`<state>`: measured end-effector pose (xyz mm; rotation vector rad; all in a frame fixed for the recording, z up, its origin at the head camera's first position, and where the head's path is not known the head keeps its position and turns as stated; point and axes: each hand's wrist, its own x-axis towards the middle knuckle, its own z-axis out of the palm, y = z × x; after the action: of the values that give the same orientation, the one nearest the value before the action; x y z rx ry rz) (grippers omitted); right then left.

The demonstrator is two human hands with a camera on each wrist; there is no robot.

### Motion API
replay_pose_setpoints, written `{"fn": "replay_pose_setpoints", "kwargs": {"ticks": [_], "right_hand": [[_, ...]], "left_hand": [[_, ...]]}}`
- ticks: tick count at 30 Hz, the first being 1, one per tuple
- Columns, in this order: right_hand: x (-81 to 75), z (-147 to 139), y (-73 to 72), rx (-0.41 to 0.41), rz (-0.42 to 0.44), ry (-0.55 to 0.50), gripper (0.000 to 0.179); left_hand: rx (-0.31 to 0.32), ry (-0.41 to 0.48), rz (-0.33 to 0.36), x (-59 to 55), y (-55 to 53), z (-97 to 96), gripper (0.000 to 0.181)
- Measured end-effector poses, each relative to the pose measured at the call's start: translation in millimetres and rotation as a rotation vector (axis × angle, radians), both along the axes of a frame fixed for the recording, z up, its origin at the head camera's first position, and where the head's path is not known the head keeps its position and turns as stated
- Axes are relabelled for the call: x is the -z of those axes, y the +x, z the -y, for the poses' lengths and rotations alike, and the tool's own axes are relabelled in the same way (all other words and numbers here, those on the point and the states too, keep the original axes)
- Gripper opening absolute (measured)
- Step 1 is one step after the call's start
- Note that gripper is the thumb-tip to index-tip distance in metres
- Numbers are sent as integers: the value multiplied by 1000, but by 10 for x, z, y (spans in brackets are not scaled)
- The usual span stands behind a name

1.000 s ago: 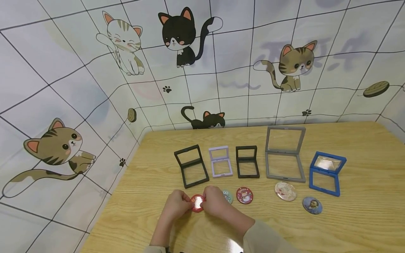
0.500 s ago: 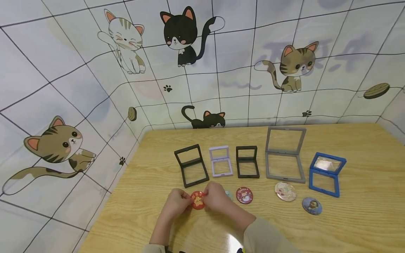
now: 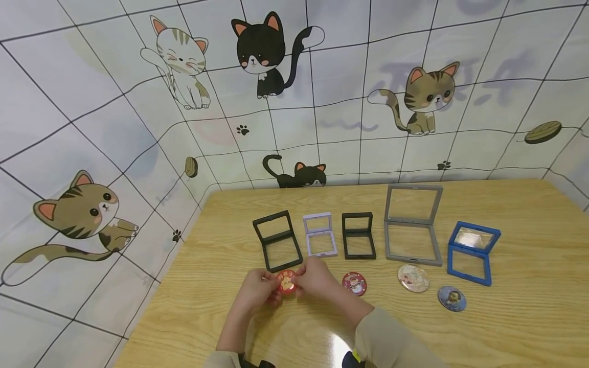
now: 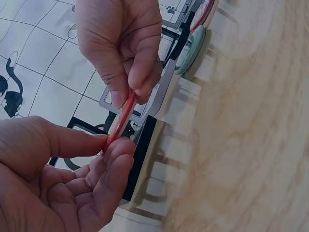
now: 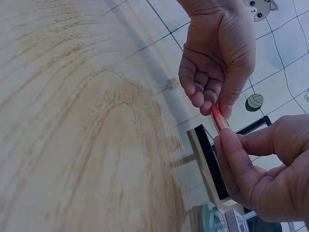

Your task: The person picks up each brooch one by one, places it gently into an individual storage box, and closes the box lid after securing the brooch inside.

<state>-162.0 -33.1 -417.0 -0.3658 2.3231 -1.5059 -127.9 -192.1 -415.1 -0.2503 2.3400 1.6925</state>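
Head view: you are pinching the red badge (image 3: 286, 284) from both sides, the left hand (image 3: 255, 289) gripping at its 9 o'clock and the right hand (image 3: 317, 278) at its 3 o'clock, thumbs and fingers nipping narrowly at the rim. Since a second ago, the badge has been moving toward the black frame (image 3: 277, 238) at its 12 o'clock, and its yellow picture is showing where glare was whitening it; you are seemingly holding it off the table (image 3: 193, 306), nearer that frame. The badge is looking round, thin and glossy; the frame is standing unfolded, its bars surrounding clear panes; the table is showing streaky wood grain.
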Motion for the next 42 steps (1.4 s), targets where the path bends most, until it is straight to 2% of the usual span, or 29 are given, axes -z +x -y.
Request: {"fn": "replay_pose_setpoints", "kwargs": {"ticks": [6,11,15,20,29,42], "right_hand": [[-26,6,-25,18,24,-32,9],[-46,11,-28,40,2,-44,7],[-76,19,-34,44,-11,-58,8],[-95,35,-52,55,14,-56,10],[-79,45,-115,81,55,-90,10],[-69,60,-187,95,59,-139,6]], "left_hand": [[-12,16,-22,-32,-23,2,12],[-33,22,-24,-49,-38,-5,11],[-53,7,-25,-50,-60,-10,11],[-76,-7,-29,-48,-79,-9,11],[-104,5,-28,-30,-134,-20,11],[-140,-13,-51,-89,-183,-43,13]]}}
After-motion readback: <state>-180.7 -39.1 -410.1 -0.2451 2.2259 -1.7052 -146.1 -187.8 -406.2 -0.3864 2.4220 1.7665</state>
